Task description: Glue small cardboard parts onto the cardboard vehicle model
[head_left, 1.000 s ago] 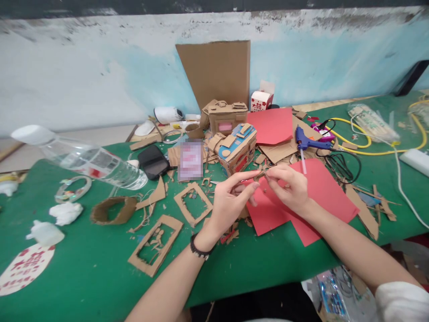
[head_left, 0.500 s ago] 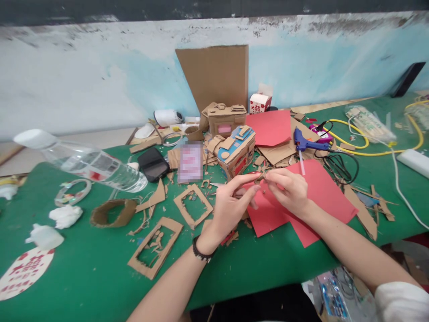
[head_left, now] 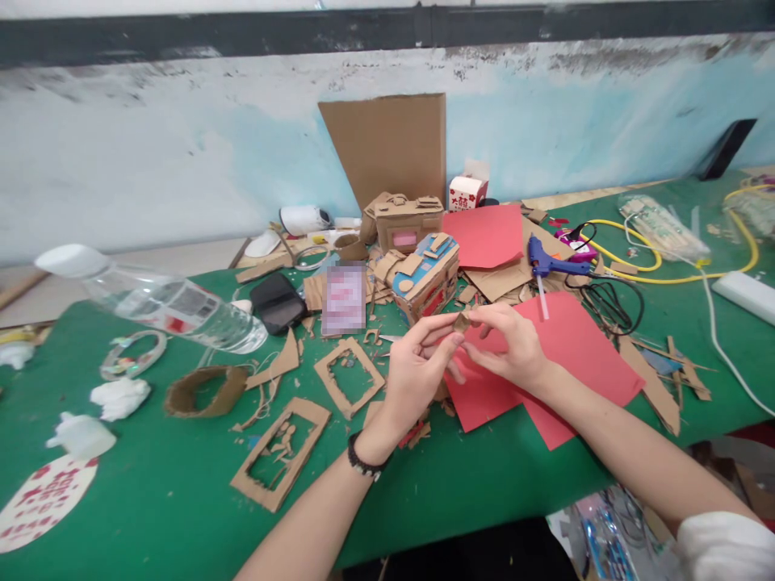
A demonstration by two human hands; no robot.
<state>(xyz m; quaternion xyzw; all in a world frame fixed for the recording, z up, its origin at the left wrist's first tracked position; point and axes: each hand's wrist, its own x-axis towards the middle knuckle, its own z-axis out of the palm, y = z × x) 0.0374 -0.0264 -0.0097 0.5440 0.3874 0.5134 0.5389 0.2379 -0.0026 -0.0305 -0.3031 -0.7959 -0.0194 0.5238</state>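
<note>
My left hand (head_left: 417, 363) pinches a small brown cardboard piece (head_left: 462, 323) between thumb and fingertips, above the red paper. Close against it on the right is my right hand (head_left: 512, 343), its thumb and forefinger parted; the fingertips come up to the piece, and whether they touch it I cannot tell. Just behind both hands stands a cardboard camera model (head_left: 427, 274) with a blue top. Scissors (head_left: 387, 339), partly hidden by my left hand, lie beside it. Red paper sheets (head_left: 575, 363) spread under and right of my right hand.
A blue glue gun (head_left: 554, 262) with cables is at right. Another cardboard camera (head_left: 408, 222) stands behind. Cardboard frames (head_left: 282, 452), scraps and a cardboard ring (head_left: 203, 391) lie left. A clear bottle (head_left: 175, 307), black phone-like object (head_left: 278, 303) and yellow cable (head_left: 684, 278) are also around.
The small cardboard piece has been turned so its face shows more. My right thumb and forefinger have spread apart from their earlier pinch. The view has tilted slightly upward.
</note>
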